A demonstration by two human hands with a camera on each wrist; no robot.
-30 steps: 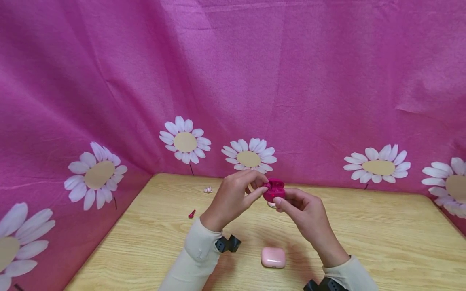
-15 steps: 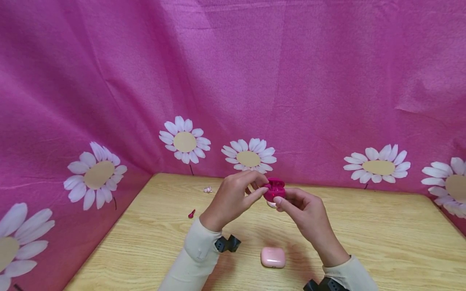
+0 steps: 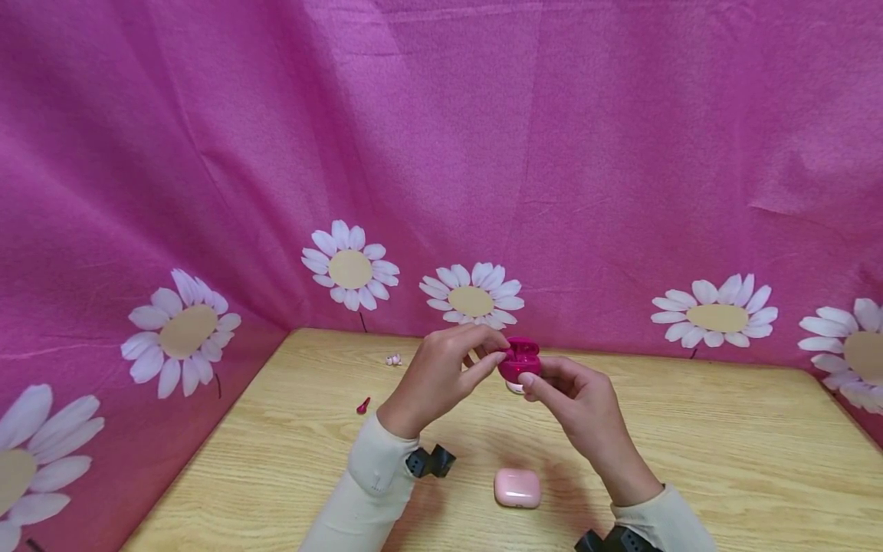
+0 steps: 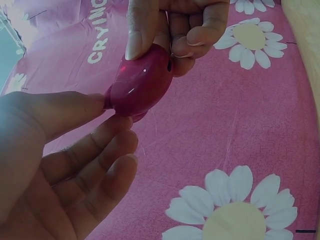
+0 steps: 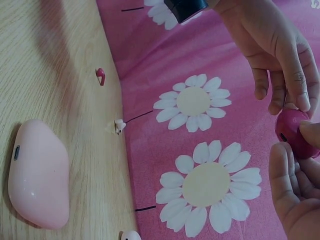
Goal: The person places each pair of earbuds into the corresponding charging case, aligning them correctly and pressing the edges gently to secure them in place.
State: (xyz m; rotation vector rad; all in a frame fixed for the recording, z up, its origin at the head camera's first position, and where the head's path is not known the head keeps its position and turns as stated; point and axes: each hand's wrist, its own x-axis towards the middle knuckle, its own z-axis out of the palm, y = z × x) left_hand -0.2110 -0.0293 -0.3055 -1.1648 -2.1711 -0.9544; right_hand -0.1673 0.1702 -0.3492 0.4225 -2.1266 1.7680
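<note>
A magenta earbud case (image 3: 520, 369) with its lid up is held above the table by my right hand (image 3: 582, 402), thumb in front and fingers behind. The left hand (image 3: 441, 376) reaches to the case's left side. Its thumb and forefinger pinch a small magenta earbud (image 4: 108, 98) at the case's opening, mostly hidden by the fingertips. In the left wrist view the glossy case (image 4: 142, 82) shows a port slot and a small red light. A matching magenta earbud (image 3: 362, 405) lies on the table, left of the left forearm.
A closed pale pink earbud case (image 3: 517, 488) rests on the wooden table (image 3: 690, 437) between the forearms. Small whitish-pink earbuds (image 3: 393, 359) lie near the back edge. A white item (image 3: 514, 388) is partly hidden behind the right hand. A flowered pink cloth (image 3: 586, 153) hangs behind.
Both hands stay almost in place around the magenta case, which shifts only very slightly. The things on the table have not moved.
</note>
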